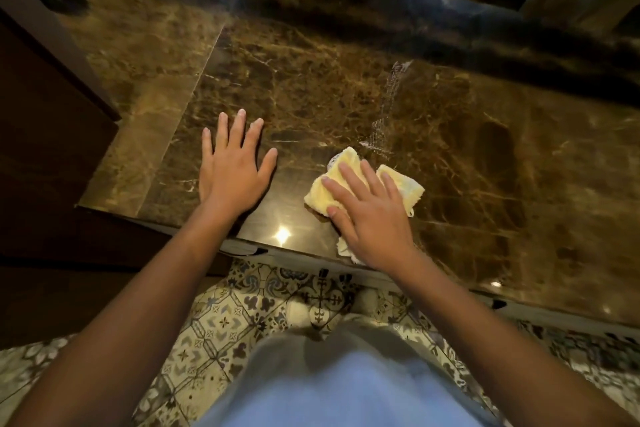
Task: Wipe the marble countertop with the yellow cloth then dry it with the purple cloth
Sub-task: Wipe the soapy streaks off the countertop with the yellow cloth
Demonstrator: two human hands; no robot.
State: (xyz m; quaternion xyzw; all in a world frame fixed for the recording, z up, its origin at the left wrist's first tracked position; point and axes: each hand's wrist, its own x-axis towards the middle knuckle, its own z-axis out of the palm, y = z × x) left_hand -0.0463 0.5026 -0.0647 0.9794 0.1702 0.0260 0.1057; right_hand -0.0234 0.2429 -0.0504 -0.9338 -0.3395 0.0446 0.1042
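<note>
My right hand (372, 215) presses the yellow cloth (349, 184) flat, fingers straight, near the marble table's (485, 149) front edge; my left hand (232, 166) rests spread beside it. A wet streak (388, 104) shows wiping is underway. Drying remains; no purple cloth visible.

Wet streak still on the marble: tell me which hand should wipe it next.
Right. The right hand already presses flat on the yellow cloth, just below the streak. The left hand lies bare on the countertop, farther from it.
</note>
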